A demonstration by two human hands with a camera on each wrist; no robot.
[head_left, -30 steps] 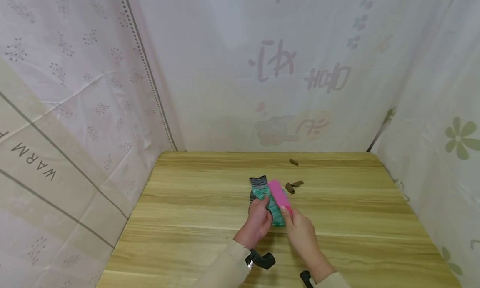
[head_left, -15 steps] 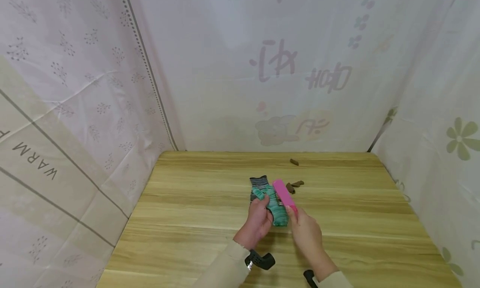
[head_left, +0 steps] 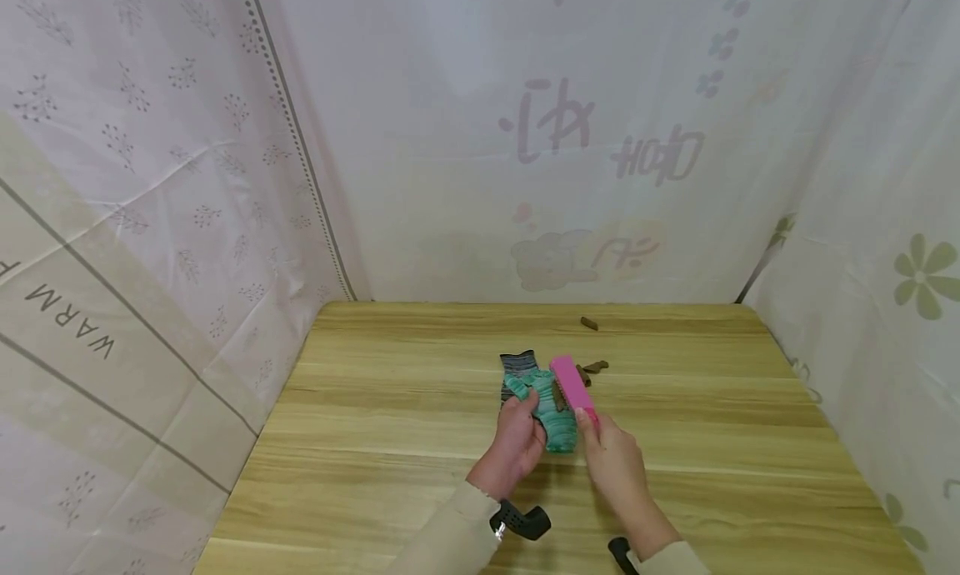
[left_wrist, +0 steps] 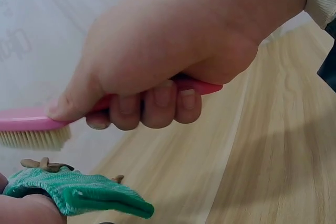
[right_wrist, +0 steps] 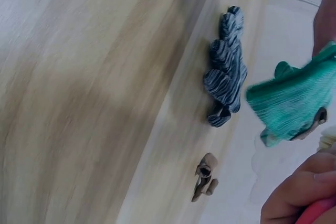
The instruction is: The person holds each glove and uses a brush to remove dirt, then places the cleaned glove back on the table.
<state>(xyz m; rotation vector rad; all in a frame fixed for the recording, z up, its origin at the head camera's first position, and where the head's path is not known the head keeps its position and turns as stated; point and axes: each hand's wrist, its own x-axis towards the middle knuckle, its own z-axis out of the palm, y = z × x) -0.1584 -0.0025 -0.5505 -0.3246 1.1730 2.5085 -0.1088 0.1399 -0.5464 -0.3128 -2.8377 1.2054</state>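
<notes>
My left hand grips a green knitted glove, its thumb on top of the fabric. On the glove lies a brown curled piece, which looks like a scrap of bark. My right hand holds a pink brush by its handle, thumb along the back. The brush's pale bristles face down, a small gap above the brown piece in the left wrist view. Beyond the left hand, a dark striped knitted glove lies on the table, partly covered by the green glove in the head view.
Several more brown curled pieces lie on the wooden table behind the brush, one farther back near the rear edge. Printed cloth curtains hang round the table's back and sides.
My right hand has moved the brush slightly to the right, off the green glove's middle, and the brown piece on the glove has come into sight. The left hand has stayed in place.
</notes>
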